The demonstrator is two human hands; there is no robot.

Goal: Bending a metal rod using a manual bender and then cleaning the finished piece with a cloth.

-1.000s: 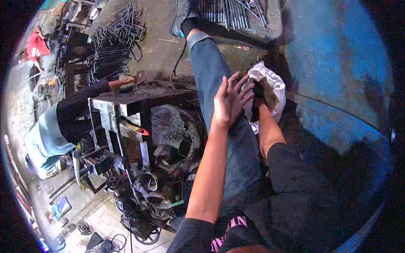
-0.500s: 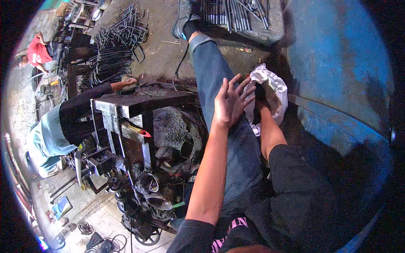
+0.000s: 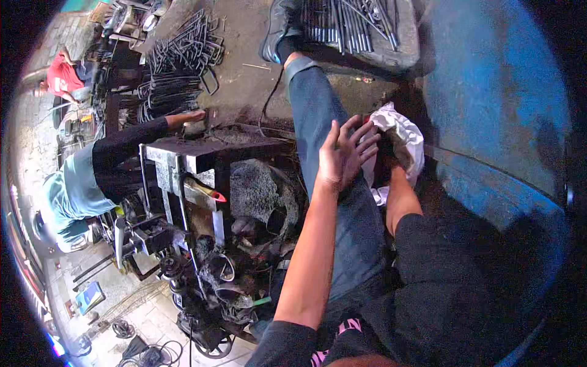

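My left hand (image 3: 347, 156) is raised over my jeans-clad thigh, palm up and fingers spread, with nothing in it. Its fingertips come close to the rim of a crumpled white cloth (image 3: 408, 131), which may be a bag. My right hand (image 3: 385, 164), dark and in shadow, reaches into the folds of that cloth on the right. The cloth curves around it and hides its fingers, so I cannot see what they grip. A small red spot shows at the cloth's left edge, just past my left fingertips.
Left of my leg stands a blackened metal bench (image 3: 226, 150) with a brush-like red-tipped tool (image 3: 205, 189). Bent rods (image 3: 177, 67) are piled beyond it; straight rods (image 3: 348, 24) lie at the top. A blue metal panel (image 3: 495, 79) is on the right. Two people are at left.
The whole scene has shifted slightly right and down. My left hand has turned a little, its fingertips now nearer the white cloth. My right hand stays within the cloth.
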